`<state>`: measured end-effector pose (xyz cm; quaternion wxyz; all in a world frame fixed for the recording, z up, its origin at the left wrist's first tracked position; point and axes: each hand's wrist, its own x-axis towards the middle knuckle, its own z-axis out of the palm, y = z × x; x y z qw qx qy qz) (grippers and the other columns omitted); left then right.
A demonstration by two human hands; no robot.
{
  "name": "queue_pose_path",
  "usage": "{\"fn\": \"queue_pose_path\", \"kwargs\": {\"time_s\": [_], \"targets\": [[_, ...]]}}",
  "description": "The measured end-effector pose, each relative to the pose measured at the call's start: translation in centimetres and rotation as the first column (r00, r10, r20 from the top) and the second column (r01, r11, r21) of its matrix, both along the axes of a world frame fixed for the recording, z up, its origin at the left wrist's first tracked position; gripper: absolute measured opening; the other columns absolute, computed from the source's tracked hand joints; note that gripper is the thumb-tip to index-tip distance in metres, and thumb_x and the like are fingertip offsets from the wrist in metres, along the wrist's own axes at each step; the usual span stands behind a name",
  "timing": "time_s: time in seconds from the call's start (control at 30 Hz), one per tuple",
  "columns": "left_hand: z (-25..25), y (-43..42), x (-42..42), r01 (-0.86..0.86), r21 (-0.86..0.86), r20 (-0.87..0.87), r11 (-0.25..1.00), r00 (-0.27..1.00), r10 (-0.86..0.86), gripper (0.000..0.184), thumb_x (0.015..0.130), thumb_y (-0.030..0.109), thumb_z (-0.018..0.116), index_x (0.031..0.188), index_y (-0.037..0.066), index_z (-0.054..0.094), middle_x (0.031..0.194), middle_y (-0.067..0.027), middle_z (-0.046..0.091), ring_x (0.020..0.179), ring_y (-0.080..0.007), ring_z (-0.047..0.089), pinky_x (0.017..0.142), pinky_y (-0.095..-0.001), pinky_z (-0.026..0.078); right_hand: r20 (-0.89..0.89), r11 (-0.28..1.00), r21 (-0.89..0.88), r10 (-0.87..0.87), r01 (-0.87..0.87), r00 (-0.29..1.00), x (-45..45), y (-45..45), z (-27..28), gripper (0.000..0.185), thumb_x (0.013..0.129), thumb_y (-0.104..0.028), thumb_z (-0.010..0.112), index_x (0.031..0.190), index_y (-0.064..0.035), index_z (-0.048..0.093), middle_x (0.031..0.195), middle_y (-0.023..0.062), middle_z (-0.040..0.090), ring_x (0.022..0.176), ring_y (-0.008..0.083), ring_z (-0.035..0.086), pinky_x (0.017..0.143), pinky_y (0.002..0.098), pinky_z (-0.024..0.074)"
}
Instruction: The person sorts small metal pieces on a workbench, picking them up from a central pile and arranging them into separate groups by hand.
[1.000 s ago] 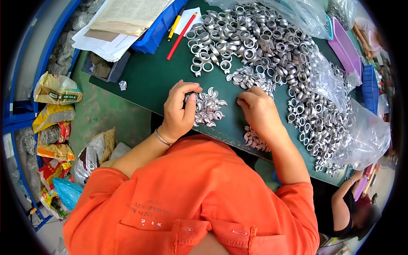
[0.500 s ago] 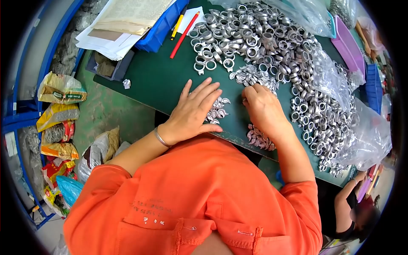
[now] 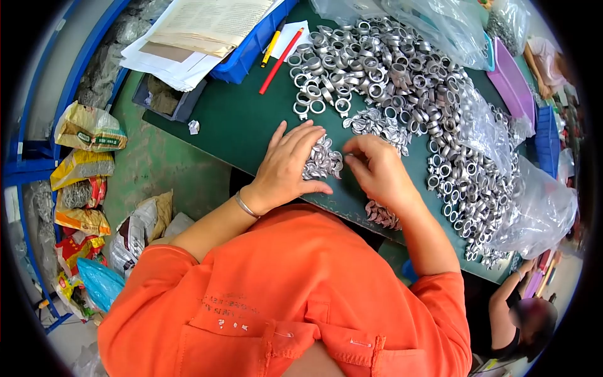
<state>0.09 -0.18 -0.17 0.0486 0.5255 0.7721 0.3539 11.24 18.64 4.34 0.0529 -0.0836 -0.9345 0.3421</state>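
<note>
My left hand lies with its fingers spread against the left side of a pile of silvery leaf-shaped pieces, covering part of it. Just right of that pile is my right hand, its thumb and index finger bent towards each other; whatever is between the tips is too small to make out. Behind the right hand sits another heap of silvery leaf-shaped pieces. Pinkish leaf-shaped pieces lie by the table's front edge, partly under my right wrist. A large heap of metal rings spreads over the back and right.
The green table carries a red pencil, a yellow pen and a blue bin with papers on it. Clear plastic bags and a purple tray are at the right. Another person is at lower right.
My left hand has opened from a curled shape and come down beside the leaf pile. My right hand has moved left from the rear heap towards that pile since half a second ago.
</note>
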Motion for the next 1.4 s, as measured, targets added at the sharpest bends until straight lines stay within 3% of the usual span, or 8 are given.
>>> {"fn": "queue_pose_path", "kwargs": {"time_s": [0.07, 0.2, 0.33, 0.6, 0.7, 0.8, 1.0, 1.4], "targets": [[-0.3, -0.1, 0.1, -0.008, -0.010, -0.012, 1.000, 1.000, 0.008, 0.093, 0.064, 0.046, 0.086, 0.137, 0.003, 0.048, 0.140, -0.0140, 0.053, 0.137, -0.0318, 0.044, 0.115, -0.0558, 0.024, 0.130, 0.792, -0.596, -0.066, 0.131, 0.989, -0.7, -1.7, -0.6, 0.015, 0.084, -0.001, 0.067, 0.099, 0.0010, 0.066, 0.090, 0.0172, 0.069, 0.078, 0.0319, 0.068, 0.070, 0.0388, 0.0536], [-0.5, -0.1, -0.1, -0.011, -0.038, -0.027, 0.999, 1.000, 0.010, 0.094, 0.064, 0.044, 0.087, 0.139, 0.003, 0.046, 0.140, -0.0138, 0.053, 0.137, -0.0318, 0.044, 0.116, -0.0561, 0.024, -0.169, 0.934, -0.356, -0.078, 0.012, 0.983, -1.1, -2.5, -0.5, 0.012, 0.085, 0.001, 0.067, 0.097, 0.0025, 0.067, 0.087, 0.0155, 0.069, 0.074, 0.0231, 0.069, 0.067, 0.0334, 0.0537], [-0.3, 0.1, 0.0, -0.022, -0.039, -0.037, 0.999, 0.999, 0.020, 0.094, 0.065, 0.047, 0.085, 0.138, 0.002, 0.046, 0.139, -0.0140, 0.053, 0.137, -0.0318, 0.044, 0.116, -0.0555, 0.024, 0.016, 0.907, -0.327, -0.276, 0.266, 0.961, 0.7, 2.1, -0.1, 0.010, 0.087, 0.005, 0.064, 0.097, 0.0033, 0.067, 0.080, 0.0111, 0.069, 0.068, 0.0150, 0.068, 0.061, 0.0286, 0.0532], [0.2, 0.1, 0.0, 0.015, -0.050, -0.015, 0.999, 1.000, -0.015, 0.104, 0.059, 0.048, 0.087, 0.141, 0.003, 0.042, 0.141, -0.0148, 0.048, 0.138, -0.0323, 0.041, 0.116, -0.0570, 0.022, 0.187, 0.618, -0.760, -0.087, 0.200, 0.979, 0.4, -1.8, -0.1, 0.012, 0.091, 0.004, 0.062, 0.102, 0.0039, 0.066, 0.091, 0.0078, 0.068, 0.079, 0.0117, 0.067, 0.068, 0.0257, 0.0553], [0.0, 0.1, 0.1, 0.002, -0.051, -0.023, 0.999, 1.000, -0.003, 0.102, 0.061, 0.045, 0.087, 0.142, 0.003, 0.040, 0.141, -0.0149, 0.048, 0.139, -0.0321, 0.040, 0.115, -0.0571, 0.022, -0.041, 0.831, -0.556, -0.035, 0.006, 0.999, -0.7, -2.6, -1.3, 0.011, 0.091, 0.004, 0.062, 0.102, 0.0046, 0.066, 0.098, 0.0091, 0.066, 0.079, 0.0150, 0.069, 0.068, 0.0260, 0.0559], [-0.3, 0.0, 0.1, -0.002, -0.057, -0.039, 0.998, 0.999, 0.000, 0.100, 0.064, 0.049, 0.085, 0.142, 0.002, 0.042, 0.143, -0.0153, 0.049, 0.139, -0.0331, 0.041, 0.116, -0.0569, 0.021, 0.100, 0.711, -0.675, -0.174, 0.195, 0.980, -0.2, -1.0, -0.3, 0.013, 0.090, 0.005, 0.062, 0.102, 0.0044, 0.066, 0.095, 0.0101, 0.066, 0.078, 0.0156, 0.070, 0.065, 0.0270, 0.0556], [-0.2, 0.2, 0.1, -0.018, -0.056, -0.043, 0.998, 0.999, 0.015, 0.089, 0.069, 0.045, 0.083, 0.139, 0.004, 0.046, 0.140, -0.0137, 0.053, 0.137, -0.0330, 0.044, 0.115, -0.0567, 0.023, -0.028, 0.992, -0.026, -0.121, 0.121, 0.992, 3.0, 2.2, -0.8, 0.012, 0.084, 0.005, 0.065, 0.094, 0.0021, 0.068, 0.088, 0.0173, 0.064, 0.077, 0.0356, 0.064, 0.070, 0.0406, 0.0516], [-0.1, 0.4, 0.1, -0.046, -0.048, -0.050, 0.998, 0.998, 0.044, 0.082, 0.070, 0.040, 0.084, 0.135, 0.003, 0.051, 0.136, -0.0137, 0.056, 0.135, -0.0322, 0.046, 0.115, -0.0546, 0.025, 0.052, 0.988, 0.040, -0.153, 0.151, 0.987, 3.4, 0.5, -0.7, 0.014, 0.078, -0.003, 0.072, 0.086, -0.0016, 0.060, 0.083, 0.0161, 0.061, 0.081, 0.0388, 0.062, 0.071, 0.0466, 0.0506]]}}
